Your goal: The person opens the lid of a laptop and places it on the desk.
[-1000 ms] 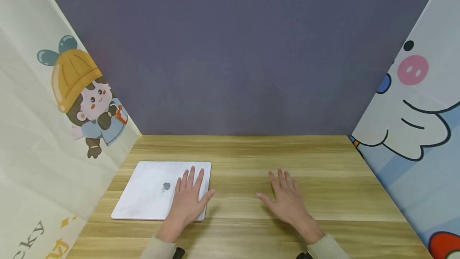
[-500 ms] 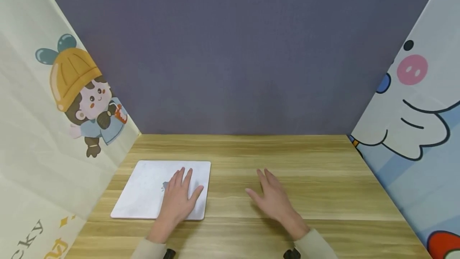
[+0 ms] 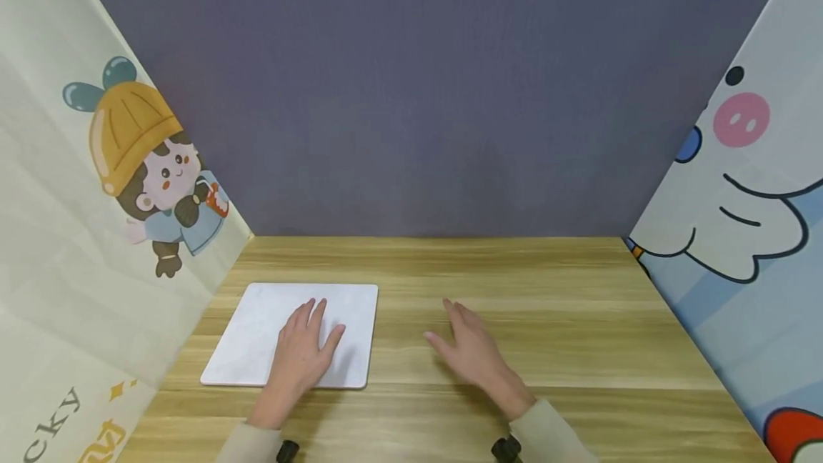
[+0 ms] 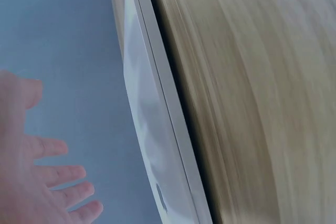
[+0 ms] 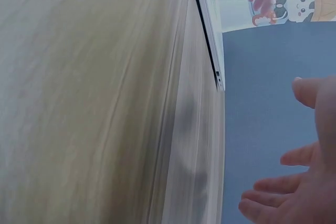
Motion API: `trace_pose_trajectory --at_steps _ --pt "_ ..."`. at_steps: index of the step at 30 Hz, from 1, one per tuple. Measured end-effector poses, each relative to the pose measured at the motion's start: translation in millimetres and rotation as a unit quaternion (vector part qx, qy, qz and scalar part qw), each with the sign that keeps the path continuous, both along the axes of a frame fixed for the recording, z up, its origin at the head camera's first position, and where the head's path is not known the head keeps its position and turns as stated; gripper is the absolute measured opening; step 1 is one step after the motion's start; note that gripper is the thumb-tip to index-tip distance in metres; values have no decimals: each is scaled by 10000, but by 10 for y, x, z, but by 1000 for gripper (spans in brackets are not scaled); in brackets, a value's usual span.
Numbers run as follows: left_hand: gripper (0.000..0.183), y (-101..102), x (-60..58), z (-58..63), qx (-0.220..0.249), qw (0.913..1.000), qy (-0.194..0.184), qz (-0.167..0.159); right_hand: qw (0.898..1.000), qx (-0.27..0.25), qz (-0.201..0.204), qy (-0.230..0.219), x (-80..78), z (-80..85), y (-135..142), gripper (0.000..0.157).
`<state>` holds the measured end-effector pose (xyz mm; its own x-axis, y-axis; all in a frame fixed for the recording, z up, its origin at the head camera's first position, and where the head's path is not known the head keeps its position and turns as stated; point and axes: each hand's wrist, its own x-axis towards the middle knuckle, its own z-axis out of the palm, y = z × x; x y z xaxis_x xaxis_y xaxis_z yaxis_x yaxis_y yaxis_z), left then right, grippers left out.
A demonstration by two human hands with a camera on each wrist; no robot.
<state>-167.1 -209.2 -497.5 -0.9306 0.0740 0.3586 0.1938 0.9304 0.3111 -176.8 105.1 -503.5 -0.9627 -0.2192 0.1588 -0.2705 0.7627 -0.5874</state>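
Observation:
A closed silver laptop [image 3: 257, 334] lies flat on the left part of the wooden table [image 3: 566, 320]. My left hand [image 3: 302, 350] is spread over its lid near the middle, fingers straight, covering the logo. In the left wrist view the left hand [image 4: 37, 171] shows a gap to the laptop [image 4: 152, 129], so it hovers just above the lid. My right hand [image 3: 468, 350] is open over bare wood to the right of the laptop, holding nothing. The right wrist view shows the right hand [image 5: 294, 182] with relaxed fingers and the laptop's edge [image 5: 210, 35] beyond.
Three panels close in the table: a grey-purple back wall [image 3: 411, 91], a left panel with a cartoon child [image 3: 148, 163], and a right panel with a cartoon animal [image 3: 739, 177]. Black wrist straps [image 3: 504, 447] show at both cuffs.
Both hands have slid leftward and a little back toward me. The left hand now covers the laptop's logo; the right hand has come nearer the laptop. The laptop has not moved.

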Motion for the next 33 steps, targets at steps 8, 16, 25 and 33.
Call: trace_pose_trajectory --at_steps 8,16,25,33 --pt "64 -164 -21 41 90 9999 -62 90 9996 -163 245 -55 -13 18 -138 83" --pt "63 -368 -43 80 188 9992 -230 276 9985 -354 354 -227 -24 8 -274 80" --pt "61 -593 -75 83 220 9987 -73 448 9976 -447 415 -337 -51 -15 -423 80" --pt "59 -766 -80 81 159 9985 -64 515 9961 -521 458 -537 -47 -6 -547 85"
